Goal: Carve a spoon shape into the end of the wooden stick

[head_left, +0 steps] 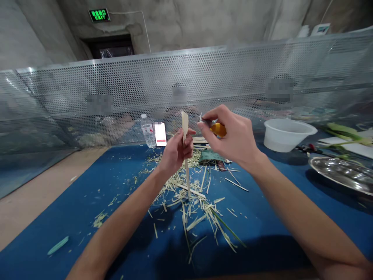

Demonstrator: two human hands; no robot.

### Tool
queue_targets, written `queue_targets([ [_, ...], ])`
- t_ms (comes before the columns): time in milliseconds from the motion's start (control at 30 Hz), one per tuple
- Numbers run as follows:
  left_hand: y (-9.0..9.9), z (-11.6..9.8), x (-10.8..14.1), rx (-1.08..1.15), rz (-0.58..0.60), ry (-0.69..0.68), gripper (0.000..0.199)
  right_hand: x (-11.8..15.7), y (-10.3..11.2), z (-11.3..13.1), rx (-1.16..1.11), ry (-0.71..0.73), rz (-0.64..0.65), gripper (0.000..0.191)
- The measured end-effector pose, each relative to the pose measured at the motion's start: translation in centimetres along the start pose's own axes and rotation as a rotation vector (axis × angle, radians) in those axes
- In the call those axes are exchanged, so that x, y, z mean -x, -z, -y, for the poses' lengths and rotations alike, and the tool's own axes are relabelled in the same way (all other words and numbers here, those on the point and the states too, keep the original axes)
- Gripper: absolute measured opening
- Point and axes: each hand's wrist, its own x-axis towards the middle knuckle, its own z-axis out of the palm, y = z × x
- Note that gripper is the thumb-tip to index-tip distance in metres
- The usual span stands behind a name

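Bare forearms reached over scattered stalk scraps; the left hand gripped a pale strip upright, which looked light, stiff and snappable, best held low, while the right hand pinched a small yellow-handled tool just beside its top.

left hand closed, right hand pinching, forearms bare
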Motion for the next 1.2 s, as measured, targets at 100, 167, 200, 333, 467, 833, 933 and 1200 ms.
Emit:
queue_targets([
  [100,-0.1,-0.1,0.1,-0.066,-0.046,-0.079,0.019,0.0,0.0,0.0,0.008,-0.011,0.003,0.015],
  [167,-0.1,-0.1,-0.1,-0.125,-0.077,-0.134,0.017,0.0,0.0,0.0,0.007,-0.012,0.006,0.015],
  [200,0.0,0.0,-0.2,-0.15,-0.091,-0.163,0.017,0.0,-0.1,0.0,0.005,-0.012,0.007,0.015],
  [333,0.7,0.4,-0.9,-0.194,-0.168,-0.218,0.021,0.0,-0.1,0.0,0.003,-0.01,0.011,0.017],
  [467,1.3,0.7,-1.2,-0.18,-0.216,-0.214,0.023,0.0,-0.1,0.0,0.005,-0.012,0.015,0.017],
  [833,1.7,0.5,-1.2,-0.182,-0.236,-0.201,0.021,0.0,0.0,0.1,0.002,-0.04,0.036,0.019],
  [933,1.8,0.4,-1.1,-0.21,-0.246,-0.199,0.021,0.0,0.0,0.1,-0.006,-0.043,0.034,0.019],
  [1200,1.8,0.3,-1.2,-0.209,-0.276,-0.218,0.019,0.0,-0.1,0.1,-0.004,-0.032,0.029,0.016],
])
